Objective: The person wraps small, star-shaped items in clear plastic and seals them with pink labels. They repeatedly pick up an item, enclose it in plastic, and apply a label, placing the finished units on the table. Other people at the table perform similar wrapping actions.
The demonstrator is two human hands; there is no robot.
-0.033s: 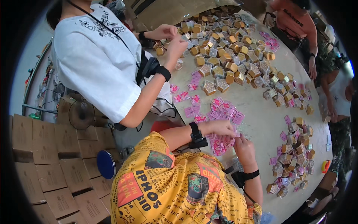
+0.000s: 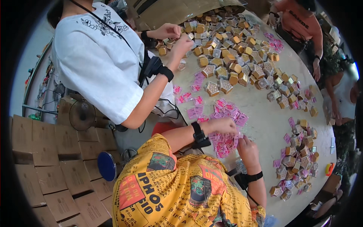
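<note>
My left hand (image 2: 224, 126) is above a pile of small pink printed packets (image 2: 225, 145), its fingers curled and closed; whatever they pinch, if anything, is too small to make out. Close to its right, my right hand (image 2: 248, 150) has thumb and fingers pinched together at the pile's edge, on what looks like a pink packet (image 2: 239, 139). A small gap separates the two hands. More pink packets (image 2: 194, 109) lie loose to the left of the pile. Both my wrists wear black straps with small boxes.
Gold and clear pentagonal boxes (image 2: 227, 60) heap over the far table (image 2: 261, 113); a smaller heap (image 2: 298, 162) stands to the right. Left of me a co-worker in white (image 2: 94, 68) handles a small piece. Others stand at the far right. Cartons (image 2: 49, 166) and a blue stool (image 2: 107, 166) are left.
My left hand has lifted slightly away from my right hand, opening a gap between them. My right hand stays almost in place. The co-worker's near hand has shifted slightly.
</note>
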